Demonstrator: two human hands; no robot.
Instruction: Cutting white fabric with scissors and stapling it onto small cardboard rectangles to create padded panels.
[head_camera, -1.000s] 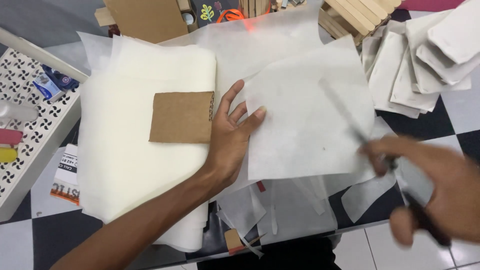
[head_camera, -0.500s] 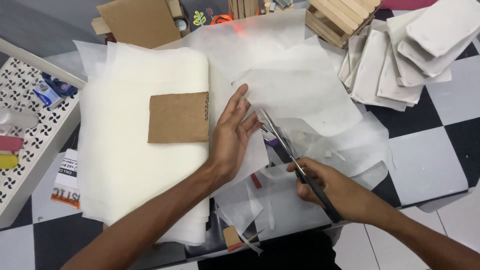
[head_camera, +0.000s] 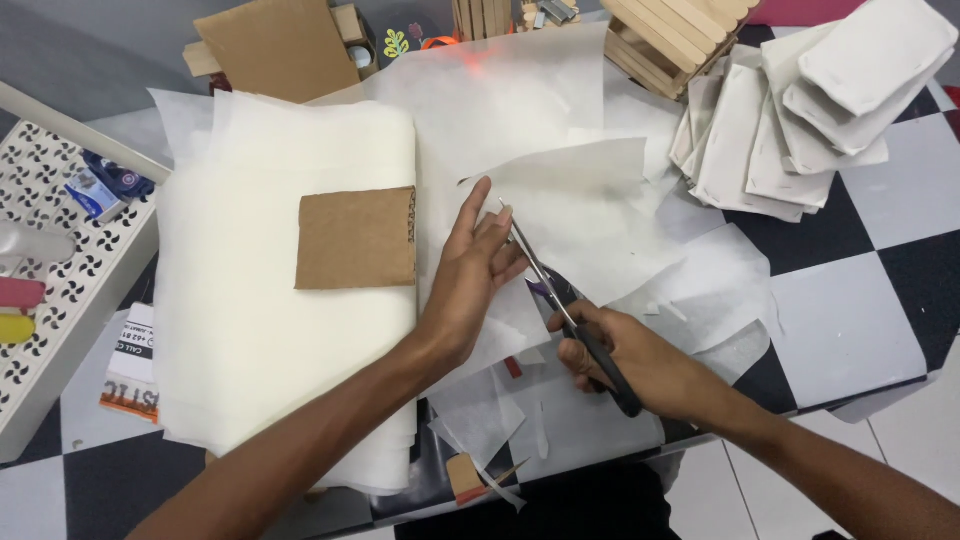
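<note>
Head view: white sheets (head_camera: 280, 330) over a checkered black-and-white table (head_camera: 850, 300).

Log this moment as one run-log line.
left hand: flat on thin white translucent paper sheet | right hand: holds black-handled scissors, blades at sheet beside left fingers | brown cardboard rectangle: on white stack, untouched

Brown cardboard rectangle (head_camera: 357, 238) on folded white stack (head_camera: 260, 300) at bench left, grey fabric pieces (head_camera: 790, 130) at far right corner, wooden crate (head_camera: 675, 35) at far edge, white perforated rack (head_camera: 50, 290) beyond left edge
</note>
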